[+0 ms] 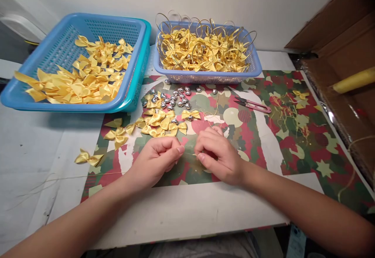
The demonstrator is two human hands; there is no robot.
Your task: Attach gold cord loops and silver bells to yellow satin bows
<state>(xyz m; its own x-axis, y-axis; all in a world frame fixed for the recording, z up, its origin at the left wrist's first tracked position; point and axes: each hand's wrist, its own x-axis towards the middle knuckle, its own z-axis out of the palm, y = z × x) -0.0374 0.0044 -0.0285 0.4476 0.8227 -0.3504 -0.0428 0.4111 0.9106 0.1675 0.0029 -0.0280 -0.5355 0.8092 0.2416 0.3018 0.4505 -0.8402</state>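
Observation:
My left hand (159,158) is closed in a pinch, thumb against the curled fingers. Facing it across a small gap, my right hand (219,154) is pinched too. A thin pale yellow thread (190,154) seems to run between the fingertips, and a loose length of it trails left past my left wrist. Just beyond the hands lies a yellow ribbon bow (190,114) with a silver bead at its middle. More yellow bows (158,122) are heaped to its left, and several shiny silver beads (175,97) are scattered behind them.
A blue basket (140,55) of yellow bows stands at the back left. Beside it, a smaller periwinkle basket (205,77) holds bows with gold wire rings. Pink-handled thread snips (254,105) and thread scraps (285,111) lie to the right, before a cardboard box (328,35).

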